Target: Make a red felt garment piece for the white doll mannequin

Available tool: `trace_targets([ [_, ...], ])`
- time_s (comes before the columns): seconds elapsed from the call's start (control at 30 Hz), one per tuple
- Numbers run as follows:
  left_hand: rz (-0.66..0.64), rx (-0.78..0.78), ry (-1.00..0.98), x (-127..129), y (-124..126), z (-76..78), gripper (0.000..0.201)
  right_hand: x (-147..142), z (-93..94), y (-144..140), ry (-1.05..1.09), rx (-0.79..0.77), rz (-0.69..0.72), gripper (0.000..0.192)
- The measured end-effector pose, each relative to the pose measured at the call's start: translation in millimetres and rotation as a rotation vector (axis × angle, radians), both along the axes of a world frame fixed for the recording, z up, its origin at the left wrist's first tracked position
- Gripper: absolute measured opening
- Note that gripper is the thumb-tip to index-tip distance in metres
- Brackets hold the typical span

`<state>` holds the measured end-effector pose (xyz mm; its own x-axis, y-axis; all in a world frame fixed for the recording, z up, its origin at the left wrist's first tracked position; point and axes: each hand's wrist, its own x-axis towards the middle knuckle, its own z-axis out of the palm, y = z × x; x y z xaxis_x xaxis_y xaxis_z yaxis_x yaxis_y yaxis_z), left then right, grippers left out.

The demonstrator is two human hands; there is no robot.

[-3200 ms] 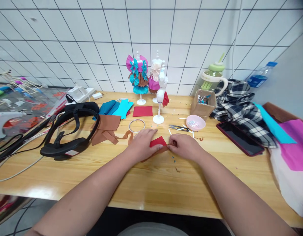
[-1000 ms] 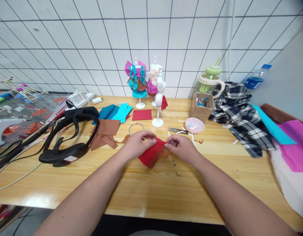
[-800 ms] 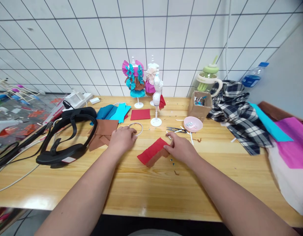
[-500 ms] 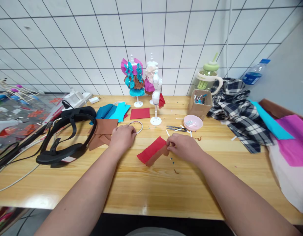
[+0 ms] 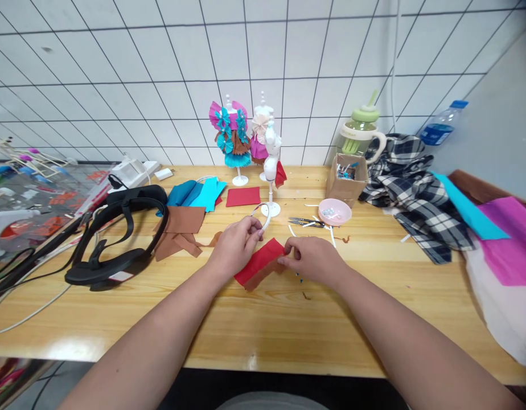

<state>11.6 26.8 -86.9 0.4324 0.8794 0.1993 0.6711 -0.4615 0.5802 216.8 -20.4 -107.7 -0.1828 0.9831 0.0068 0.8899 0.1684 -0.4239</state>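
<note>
A folded piece of red paper with a brown piece under it lies on the wooden table. My right hand pinches its right end against the table. My left hand is just left of the paper and holds a thin metal ring lifted off the table, tilted up toward the white mannequin stand. Small paper scraps lie by my right hand.
Brown paper, teal paper and a red sheet lie behind my hands. Black headset at left. Dressed mannequins, scissors, pink dish, cardboard box, green cup, plaid cloth and coloured sheets at right.
My left hand let go of the red paper, reached left to the metal ring, picked it up and brought it back beside the paper. My right hand stayed on the paper.
</note>
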Motion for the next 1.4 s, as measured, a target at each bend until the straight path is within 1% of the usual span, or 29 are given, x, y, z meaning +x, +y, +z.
trace_targets([
  [0.1,-0.027,-0.011,-0.037,3,-8,1.5,0.011,2,5.5,1,0.069,0.074,-0.065,0.016],
  [0.17,-0.051,-0.039,-0.077,6,-13,2.0,0.011,4,7.4,1,0.158,0.194,-0.086,0.009],
  [0.2,-0.065,-0.066,-0.111,7,-15,2.3,0.012,4,8.0,0,0.217,0.272,-0.096,0.01],
  [0.27,-0.102,-0.139,-0.187,10,-20,3.6,0.014,4,9.2,-3,0.326,0.422,-0.096,0.023],
  [0.33,-0.145,-0.218,-0.267,12,-23,5.4,0.016,3,10.8,-6,0.349,0.509,-0.019,0.033],
  [0.4,-0.185,-0.293,-0.333,13,-26,7.2,0.017,1,12.3,-8,0.283,0.548,0.08,0.034],
  [0.47,-0.217,-0.364,-0.394,13,-28,8.2,0.017,1,13.4,-9,0.218,0.571,0.12,0.03],
  [0.57,-0.267,-0.457,-0.465,12,-29,8.7,0.022,2,14.4,-8,0.216,0.59,0.09,0.026],
  [0.63,-0.312,-0.471,-0.455,11,-29,8.9,0.027,2,15.1,-8,0.248,0.599,0.069,0.025],
  [0.7,-0.35,-0.426,-0.386,11,-29,8.5,0.031,2,15.9,-9,0.283,0.588,0.058,0.024],
  [0.77,-0.356,-0.334,-0.29,10,-28,7.1,0.031,1,16.4,-11,0.328,0.549,0.033,0.028],
  [0.87,-0.321,-0.157,-0.177,10,-25,2.9,0.029,-2,16.7,-13,0.46,0.473,-0.037,0.034],
  [0.93,-0.301,-0.069,-0.135,9,-23,0.0,0.027,-3,16.8,-14,0.539,0.442,-0.053,0.03],
  [1.1,-0.312,0.104,-0.056,6,-19,-3.9,0.026,-5,16.8,-13,0.524,0.408,-0.014,0.024],
  [1.27,-0.342,0.195,0.04,4,-15,-3.3,0.027,-9,15.3,-14,0.54,0.38,-0.053,0.022],
  [1.4,-0.34,0.248,0.107,4,-14,-1.8,0.029,-11,14.0,-13,0.544,0.355,-0.049,0.017],
])
